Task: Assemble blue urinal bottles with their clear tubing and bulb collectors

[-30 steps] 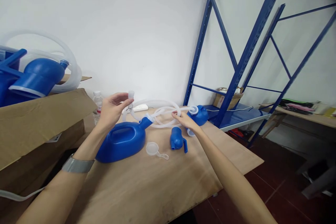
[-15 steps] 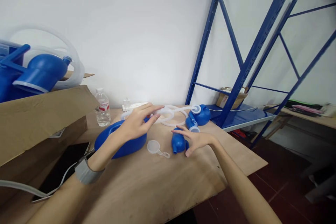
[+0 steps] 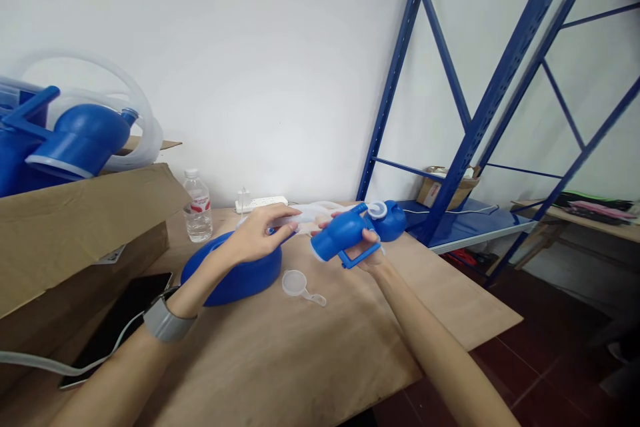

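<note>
Blue spouted piece (image 3: 341,236), just right of frame centre, up off the table (image 3: 300,360); right hand (image 3: 373,255) closed round it, wide end facing lower left. White strapped cap (image 3: 295,283) flat, below centre. Left hand (image 3: 263,233) half curled over the neck end of the big blue bottle (image 3: 245,283), left of centre; can't tell if gripping. Behind: clear tubing (image 3: 310,215), second blue bottle (image 3: 393,221) right, water bottle (image 3: 199,207) left. Blue rack (image 3: 500,93) upper right.

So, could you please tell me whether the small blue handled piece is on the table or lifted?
Lifted: the right hand grips the blue piece above the wooden table.
</note>
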A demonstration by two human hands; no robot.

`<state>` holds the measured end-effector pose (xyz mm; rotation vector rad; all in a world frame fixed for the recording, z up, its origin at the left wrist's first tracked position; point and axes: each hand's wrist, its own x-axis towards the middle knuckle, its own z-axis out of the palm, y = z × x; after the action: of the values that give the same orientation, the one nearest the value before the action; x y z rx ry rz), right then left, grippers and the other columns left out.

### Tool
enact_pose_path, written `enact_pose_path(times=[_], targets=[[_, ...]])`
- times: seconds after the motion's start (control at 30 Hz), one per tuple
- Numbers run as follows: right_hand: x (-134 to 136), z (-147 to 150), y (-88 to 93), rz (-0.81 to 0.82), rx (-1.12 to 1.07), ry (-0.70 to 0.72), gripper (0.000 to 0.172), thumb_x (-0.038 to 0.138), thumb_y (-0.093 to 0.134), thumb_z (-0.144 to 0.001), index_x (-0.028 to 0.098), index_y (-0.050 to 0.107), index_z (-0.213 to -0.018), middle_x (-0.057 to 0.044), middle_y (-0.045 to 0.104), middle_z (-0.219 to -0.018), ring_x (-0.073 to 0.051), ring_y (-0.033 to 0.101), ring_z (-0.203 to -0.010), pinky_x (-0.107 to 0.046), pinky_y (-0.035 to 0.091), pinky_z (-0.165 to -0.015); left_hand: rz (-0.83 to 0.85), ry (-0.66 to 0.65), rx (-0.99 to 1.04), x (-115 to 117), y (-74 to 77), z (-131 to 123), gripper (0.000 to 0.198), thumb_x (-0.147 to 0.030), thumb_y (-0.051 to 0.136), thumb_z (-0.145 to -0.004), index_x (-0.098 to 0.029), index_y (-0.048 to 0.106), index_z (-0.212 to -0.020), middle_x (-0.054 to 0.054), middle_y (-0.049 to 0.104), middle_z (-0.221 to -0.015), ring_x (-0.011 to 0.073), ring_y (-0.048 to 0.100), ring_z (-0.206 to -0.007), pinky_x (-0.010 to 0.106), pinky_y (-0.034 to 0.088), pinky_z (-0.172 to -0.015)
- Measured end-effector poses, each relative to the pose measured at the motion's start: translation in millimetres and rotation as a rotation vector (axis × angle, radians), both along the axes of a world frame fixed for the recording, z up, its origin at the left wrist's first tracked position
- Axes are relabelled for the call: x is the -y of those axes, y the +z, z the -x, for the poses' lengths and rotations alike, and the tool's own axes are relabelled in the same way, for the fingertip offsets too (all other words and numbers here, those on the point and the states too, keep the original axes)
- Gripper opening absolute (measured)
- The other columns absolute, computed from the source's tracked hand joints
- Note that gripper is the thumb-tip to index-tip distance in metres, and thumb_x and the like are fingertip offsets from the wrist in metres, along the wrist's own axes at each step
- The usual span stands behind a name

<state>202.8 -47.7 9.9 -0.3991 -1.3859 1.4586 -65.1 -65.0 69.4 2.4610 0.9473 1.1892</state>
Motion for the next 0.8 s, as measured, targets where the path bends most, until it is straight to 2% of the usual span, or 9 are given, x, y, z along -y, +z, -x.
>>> enact_pose_path(times=[0.1,0.17,0.27,0.4,0.5,0.63,0.7,0.8], targets=[[-7,24,9.4,0.179,-0.243,-0.061,0.057,0.067,0.066,-0.077,0.025,0.062,-0.115,-0.008,0.074,-0.112,-0.032,0.072,-0.101,-0.055,0.055,-0.094,0.051,-0.035,0.034,-5,2.4,7,0.039,-0.043,0.058,-0.091,-0.019,0.074,-0.118,0.009,0.076,-0.113,0.0258,0.069,-0.102,0.036,0.053,-0.091],[-14,36,9.2,0.252,-0.301,-0.121,0.056,0.069,0.062,-0.081,0.022,0.064,-0.111,-0.009,0.073,-0.115,-0.031,0.071,-0.106,-0.05,0.057,-0.094,0.063,-0.063,0.024,-7,3.1,11,0.042,-0.044,0.056,-0.093,-0.021,0.072,-0.124,0.008,0.075,-0.118,0.0255,0.069,-0.105,0.035,0.052,-0.092],[-22,46,-2.0,0.275,-0.357,-0.172,0.058,0.074,0.056,-0.083,0.022,0.066,-0.107,-0.008,0.073,-0.117,-0.028,0.066,-0.116,-0.044,0.057,-0.097,0.074,-0.095,-0.018,-9,1.7,13,0.044,-0.045,0.052,-0.097,-0.024,0.066,-0.133,0.006,0.071,-0.128,0.0254,0.067,-0.114,0.036,0.051,-0.098],[-23,49,-25.2,0.298,-0.299,-0.201,0.053,0.071,0.051,-0.087,0.026,0.063,-0.112,-0.005,0.074,-0.115,-0.026,0.066,-0.116,-0.041,0.058,-0.091,0.125,-0.106,0.014,-13,-4.7,14,0.046,-0.048,0.054,-0.096,-0.023,0.066,-0.133,0.006,0.07,-0.132,0.0268,0.065,-0.118,0.039,0.049,-0.104],[-20,50,-36.8,0.366,-0.229,-0.131,0.05,0.068,0.053,-0.086,0.023,0.061,-0.108,-0.008,0.075,-0.101,-0.028,0.071,-0.097,-0.041,0.059,-0.079,0.225,-0.08,0.131,-15,-7.0,13,0.047,-0.053,0.062,-0.09,-0.02,0.073,-0.122,0.008,0.073,-0.124,0.0286,0.067,-0.114,0.039,0.052,-0.1],[-13,52,-39.8,0.41,-0.202,0.039,0.049,0.063,0.059,-0.078,0.025,0.056,-0.109,-0.002,0.07,-0.078,-0.023,0.067,-0.064,-0.035,0.055,-0.059,0.343,-0.131,0.168,-7,-1.3,10,0.044,-0.054,0.069,-0.084,-0.02,0.076,-0.111,0.008,0.077,-0.112,0.0278,0.07,-0.102,0.038,0.056,-0.09],[-8,52,-37.9,0.362,-0.156,0.123,0.056,0.06,0.061,-0.074,0.024,0.053,-0.117,-0.001,0.069,-0.074,-0.022,0.066,-0.061,-0.033,0.052,-0.056,0.328,-0.159,0.094,-2,1.8,7,0.04,-0.051,0.072,-0.083,-0.021,0.077,-0.11,0.007,0.077,-0.106,0.0252,0.069,-0.096,0.036,0.055,-0.085],[0,51,-34.9,0.205,-0.143,0.228,0.075,0.063,0.061,-0.071,0.024,0.046,-0.133,0.0,0.067,-0.073,-0.023,0.066,-0.064,-0.032,0.05,-0.055,0.196,-0.156,-0.05,3,1.2,0,0.042,-0.05,0.075,-0.08,-0.024,0.074,-0.113,0.004,0.072,-0.093,0.0197,0.064,-0.084,0.031,0.052,-0.077]])
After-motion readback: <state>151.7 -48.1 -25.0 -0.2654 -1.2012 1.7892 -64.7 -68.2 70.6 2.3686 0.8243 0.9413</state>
